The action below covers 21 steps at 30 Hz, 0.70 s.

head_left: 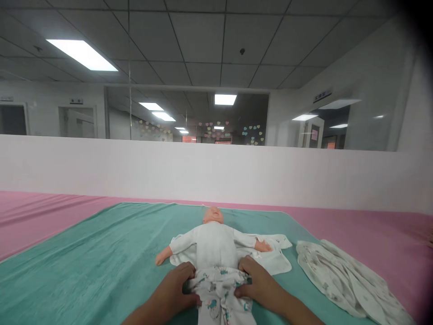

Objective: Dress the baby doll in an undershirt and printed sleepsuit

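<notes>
A baby doll [216, 243] in a white long-sleeved top lies on its back, head away from me and arms spread. Patterned white baby pants [221, 293] cover its lower body up to the waist. My left hand [179, 284] is closed on the left edge of the pants near the waistband. Across from it, my right hand [253, 280] pinches the right side of the waistband. Under the doll's back and arms a white garment [275, 259] is spread out. The lower ends of the pants run out of view.
A green cloth [84, 262] lies beneath the doll, over a pink sheet [365, 230]. To the right rests a crumpled patterned white cloth [348, 280]. A low white wall [203, 174] with glass above stands behind. Something skin-coloured shows at the far right edge.
</notes>
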Each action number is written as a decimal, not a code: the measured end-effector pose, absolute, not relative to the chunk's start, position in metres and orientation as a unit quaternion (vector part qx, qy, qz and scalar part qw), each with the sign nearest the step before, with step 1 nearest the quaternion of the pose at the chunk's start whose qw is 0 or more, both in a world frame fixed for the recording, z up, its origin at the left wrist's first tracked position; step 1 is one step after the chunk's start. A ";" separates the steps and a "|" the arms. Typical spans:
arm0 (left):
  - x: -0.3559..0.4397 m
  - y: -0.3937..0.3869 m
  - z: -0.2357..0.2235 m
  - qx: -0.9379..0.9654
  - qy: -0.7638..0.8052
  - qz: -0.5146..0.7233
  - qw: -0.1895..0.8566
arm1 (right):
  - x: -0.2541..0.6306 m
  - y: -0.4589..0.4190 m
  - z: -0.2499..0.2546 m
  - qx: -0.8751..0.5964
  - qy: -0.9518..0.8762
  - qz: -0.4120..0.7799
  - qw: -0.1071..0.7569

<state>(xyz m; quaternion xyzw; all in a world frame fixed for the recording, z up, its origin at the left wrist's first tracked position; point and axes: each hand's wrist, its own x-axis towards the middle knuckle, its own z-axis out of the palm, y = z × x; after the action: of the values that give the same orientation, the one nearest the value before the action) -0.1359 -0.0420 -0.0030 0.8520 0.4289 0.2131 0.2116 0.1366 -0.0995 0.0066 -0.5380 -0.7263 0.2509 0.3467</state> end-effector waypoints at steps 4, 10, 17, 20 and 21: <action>-0.134 -0.047 -0.005 0.843 0.431 0.234 0.222 | 0.130 -0.100 0.005 -0.514 -0.762 0.167 0.358; -0.124 -0.044 -0.012 0.729 0.408 0.287 0.469 | 0.122 -0.108 0.009 -0.534 -0.704 0.265 0.386; -0.129 -0.046 -0.005 0.739 0.384 0.249 0.494 | 0.127 -0.121 0.026 -0.492 -0.677 0.416 0.356; -0.132 -0.054 0.006 0.779 0.370 0.222 0.455 | 0.129 -0.134 0.029 -0.488 -0.691 0.411 0.339; -0.132 -0.058 0.011 0.798 0.354 0.206 0.442 | 0.129 -0.139 0.032 -0.489 -0.700 0.406 0.327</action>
<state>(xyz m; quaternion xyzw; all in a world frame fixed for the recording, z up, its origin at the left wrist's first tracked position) -0.1318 -0.0585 0.0110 0.7980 0.3542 0.2064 0.4417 0.1291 -0.1387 0.0315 -0.4890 -0.6996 0.4059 0.3267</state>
